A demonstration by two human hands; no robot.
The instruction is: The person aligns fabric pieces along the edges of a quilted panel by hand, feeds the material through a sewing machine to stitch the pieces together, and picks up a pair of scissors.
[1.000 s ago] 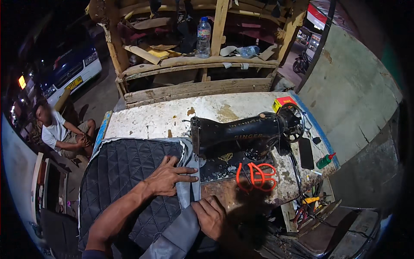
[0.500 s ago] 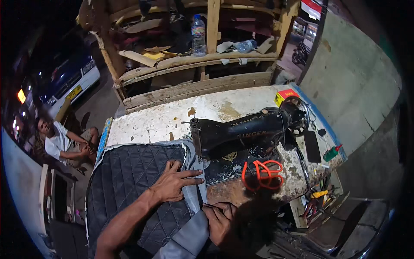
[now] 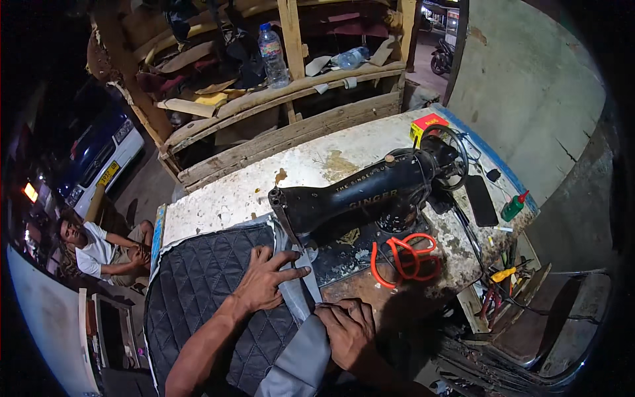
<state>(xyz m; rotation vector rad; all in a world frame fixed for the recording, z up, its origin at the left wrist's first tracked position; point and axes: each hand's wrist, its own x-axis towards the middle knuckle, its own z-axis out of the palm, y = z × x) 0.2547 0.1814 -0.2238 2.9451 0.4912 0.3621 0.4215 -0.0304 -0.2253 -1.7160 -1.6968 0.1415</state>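
A black quilted fabric panel lies over the left part of the worktable, with a smooth grey fabric strip along its right edge. The strip runs up to the needle end of a black sewing machine. My left hand rests on the panel's seam, fingers spread, index and thumb pressing near the machine's foot. Nearer to me, my right hand is closed over the grey strip at the table's front edge, its fingertips curled on the cloth. The needle and foot are mostly hidden behind the machine's head.
Orange-red cord lies coiled on the table before the machine. At right are a black phone, a green bottle and an open drawer of tools. Wooden shelving stands behind; a person sits at left.
The whole view has tilted and shifted slightly. Both hands keep about the same places on the cloth, and the fabric shows no clear movement along the machine.
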